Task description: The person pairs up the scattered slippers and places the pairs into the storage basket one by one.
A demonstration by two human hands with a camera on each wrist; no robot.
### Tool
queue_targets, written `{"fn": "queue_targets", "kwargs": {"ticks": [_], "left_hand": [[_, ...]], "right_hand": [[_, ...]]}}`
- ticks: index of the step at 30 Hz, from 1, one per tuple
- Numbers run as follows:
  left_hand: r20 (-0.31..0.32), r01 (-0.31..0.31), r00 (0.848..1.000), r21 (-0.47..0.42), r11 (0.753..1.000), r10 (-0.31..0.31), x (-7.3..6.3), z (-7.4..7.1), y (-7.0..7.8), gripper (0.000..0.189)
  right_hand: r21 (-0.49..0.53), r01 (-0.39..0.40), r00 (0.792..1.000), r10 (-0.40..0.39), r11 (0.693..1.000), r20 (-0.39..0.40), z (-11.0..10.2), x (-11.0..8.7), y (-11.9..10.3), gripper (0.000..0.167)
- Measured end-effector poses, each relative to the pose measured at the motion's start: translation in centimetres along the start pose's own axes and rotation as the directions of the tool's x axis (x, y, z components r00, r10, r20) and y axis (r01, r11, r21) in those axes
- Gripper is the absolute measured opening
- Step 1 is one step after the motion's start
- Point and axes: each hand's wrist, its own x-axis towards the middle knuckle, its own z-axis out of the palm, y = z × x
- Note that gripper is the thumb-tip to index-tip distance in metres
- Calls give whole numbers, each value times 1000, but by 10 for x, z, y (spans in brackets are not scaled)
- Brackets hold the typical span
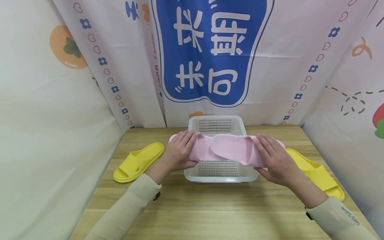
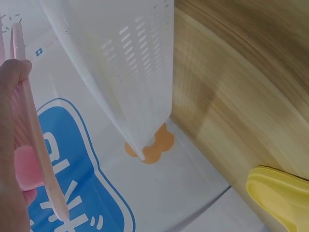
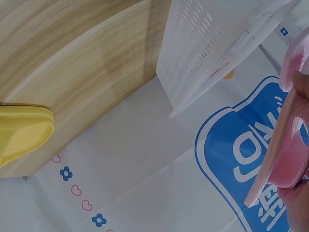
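Observation:
Two pink slippers are held above a white plastic basket (image 1: 220, 179) in the head view, their heel ends overlapping in the middle. My left hand (image 1: 180, 150) grips the left pink slipper (image 1: 205, 146) by its ribbed strap, thumb below and fingers on top. On the other side, my right hand (image 1: 274, 160) grips the right pink slipper (image 1: 234, 146) the same way. Each wrist view catches part of its hand and the pink sole's edge, with the perforated basket wall (image 2: 130, 48) nearby. Below the slippers, the basket's holes show; its middle is hidden behind them.
One yellow slipper (image 1: 139, 161) lies left of the basket on the wooden table (image 1: 210, 213). Another yellow slipper (image 1: 321, 175) lies to the right, partly behind my right forearm. Printed cloth (image 1: 270, 83) hangs behind the table and along both sides.

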Motion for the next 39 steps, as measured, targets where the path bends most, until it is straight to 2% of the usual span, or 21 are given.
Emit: {"fn": "queue_targets", "kwargs": {"ticks": [2,7,10,15,17,22,31,39], "left_hand": [[-4,-2,1000,3,1000,2,1,1,0,99],[-4,-10,1000,13,1000,10,3,1,2,101],[-8,-15,1000,4,1000,15,5,1,3,101],[-32,-26,999,-5,1000,26,8,2,6,100],[-37,-27,999,-6,1000,27,9,2,7,100],[-37,-26,999,9,1000,26,11,2,9,100],[-62,-49,997,3,999,49,16,2,12,97],[-69,-60,996,-3,998,59,20,4,15,95]], "right_hand": [[2,2,1000,-2,1000,0,1,1,-1,99],[23,18,1000,-17,1000,-14,4,4,-3,75],[29,20,1000,-20,999,-11,5,6,-5,76],[30,15,1000,-16,999,24,7,11,-9,99],[32,18,1000,-19,999,23,8,13,-10,95],[41,46,999,-46,998,-17,11,16,-12,75],[32,75,997,-73,997,-38,15,18,-14,75],[41,63,998,-64,997,23,13,19,-16,79]]}}
